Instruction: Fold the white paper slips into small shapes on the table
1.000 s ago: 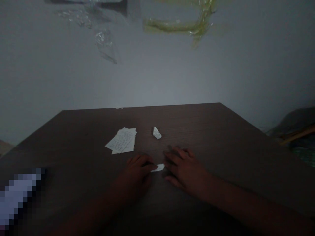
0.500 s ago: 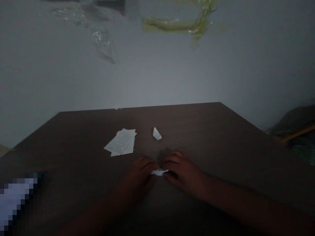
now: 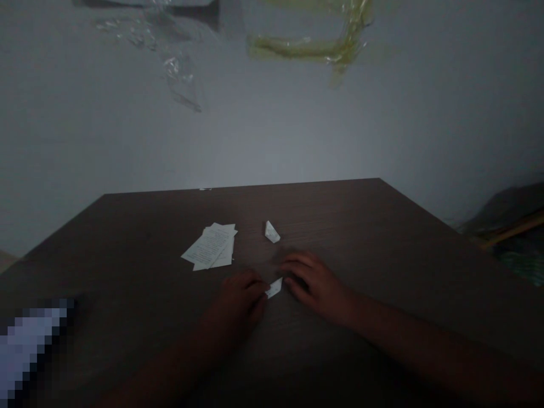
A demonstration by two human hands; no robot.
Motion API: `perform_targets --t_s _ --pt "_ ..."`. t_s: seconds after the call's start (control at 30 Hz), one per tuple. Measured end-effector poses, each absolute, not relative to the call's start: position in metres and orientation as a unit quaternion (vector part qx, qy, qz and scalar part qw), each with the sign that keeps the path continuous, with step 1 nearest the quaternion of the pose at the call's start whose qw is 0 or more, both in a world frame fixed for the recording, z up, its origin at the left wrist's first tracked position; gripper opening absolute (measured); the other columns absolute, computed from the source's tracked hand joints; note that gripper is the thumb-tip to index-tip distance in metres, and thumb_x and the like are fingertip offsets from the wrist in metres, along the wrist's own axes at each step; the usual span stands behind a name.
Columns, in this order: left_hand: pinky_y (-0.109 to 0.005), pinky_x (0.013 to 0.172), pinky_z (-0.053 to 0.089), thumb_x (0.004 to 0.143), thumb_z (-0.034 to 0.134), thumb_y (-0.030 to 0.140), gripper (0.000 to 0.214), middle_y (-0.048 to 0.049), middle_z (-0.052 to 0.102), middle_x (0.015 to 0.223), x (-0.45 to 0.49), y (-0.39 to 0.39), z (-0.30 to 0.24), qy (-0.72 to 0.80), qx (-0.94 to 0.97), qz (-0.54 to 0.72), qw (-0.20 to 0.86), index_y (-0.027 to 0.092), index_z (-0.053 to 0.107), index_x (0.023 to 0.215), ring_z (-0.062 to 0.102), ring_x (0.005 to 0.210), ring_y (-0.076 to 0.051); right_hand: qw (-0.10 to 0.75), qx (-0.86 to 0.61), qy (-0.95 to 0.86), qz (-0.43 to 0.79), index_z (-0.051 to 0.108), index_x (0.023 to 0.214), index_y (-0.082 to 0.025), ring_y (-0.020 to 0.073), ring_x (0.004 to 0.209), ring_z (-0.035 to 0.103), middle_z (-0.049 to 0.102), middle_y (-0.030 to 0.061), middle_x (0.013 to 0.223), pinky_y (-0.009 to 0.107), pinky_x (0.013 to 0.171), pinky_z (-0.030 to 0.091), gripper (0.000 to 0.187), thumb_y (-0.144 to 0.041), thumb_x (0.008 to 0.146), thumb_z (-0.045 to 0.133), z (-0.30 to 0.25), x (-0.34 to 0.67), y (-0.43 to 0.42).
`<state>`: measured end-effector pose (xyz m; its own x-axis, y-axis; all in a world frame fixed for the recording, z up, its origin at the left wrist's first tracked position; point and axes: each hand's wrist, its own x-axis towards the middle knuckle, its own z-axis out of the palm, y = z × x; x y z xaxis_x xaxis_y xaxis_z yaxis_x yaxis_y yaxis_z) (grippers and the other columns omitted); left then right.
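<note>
A small folded piece of paper (image 3: 275,288) is pinched at its left end between the thumb and fingers of my left hand (image 3: 243,297). Its right end shows as a slanted, pointed edge. Just to the right, my right hand (image 3: 313,283) has its thumb and fingers apart, holding nothing, with the fingertips close to the paper. Beyond the hands lies a second folded paper (image 3: 272,232), small and angular. Printed paper sheets (image 3: 212,246) lie overlapping to the left of it.
The brown wooden table (image 3: 340,215) reaches back to a grey wall (image 3: 276,124) bearing strips of yellowish tape (image 3: 297,48) and clear tape. A pixelated bright object (image 3: 29,345) is at the lower left. Dark items (image 3: 518,226) stand beyond the table's right edge.
My right hand has let go of the folded paper and moved slightly away. The paper has turned from lying level to a slant, its right end pointing up. My left hand still holds it.
</note>
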<state>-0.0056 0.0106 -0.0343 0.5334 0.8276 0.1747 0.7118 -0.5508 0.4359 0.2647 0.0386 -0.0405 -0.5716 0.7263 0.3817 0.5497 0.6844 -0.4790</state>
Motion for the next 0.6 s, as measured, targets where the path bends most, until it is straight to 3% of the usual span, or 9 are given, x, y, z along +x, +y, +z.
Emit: perform_targets --t_s 0.23,0.4,0.6 --pt "-0.047 0.102 0.065 0.103 0.069 0.018 0.024 -0.0100 0.082 0.122 -0.008 0.011 -0.034 0.445 0.867 0.174 0.141 0.025 0.083 0.120 0.079 0.113 -0.033 0.255 -0.418 -0.864 0.116 0.073 0.153 -0.026 0.0389 0.157 0.056 0.060 0.0189 0.169 0.067 0.128 0.051 0.041 -0.030 0.114 0.063 -0.046 0.262 0.054" --pt "-0.043 0.095 0.066 0.099 0.065 0.021 0.018 -0.0093 0.082 0.114 -0.010 0.015 -0.031 0.478 0.817 0.254 0.197 0.025 0.080 0.108 0.080 0.106 -0.031 0.219 -0.425 -0.873 0.094 0.069 0.160 -0.019 0.0405 0.164 0.050 0.051 0.0233 0.179 0.068 0.133 0.046 0.049 -0.031 0.112 0.068 -0.038 0.246 0.079" --pt "-0.045 0.087 0.066 0.099 0.062 0.035 0.015 -0.0071 0.081 0.104 -0.014 0.022 -0.017 0.554 0.725 0.337 0.232 0.025 0.072 0.103 0.079 0.094 -0.030 0.192 -0.405 -0.885 0.127 0.076 0.149 -0.017 0.0335 0.153 0.065 0.070 0.0193 0.163 0.057 0.130 0.052 0.040 -0.022 0.113 0.061 -0.032 0.229 0.104"
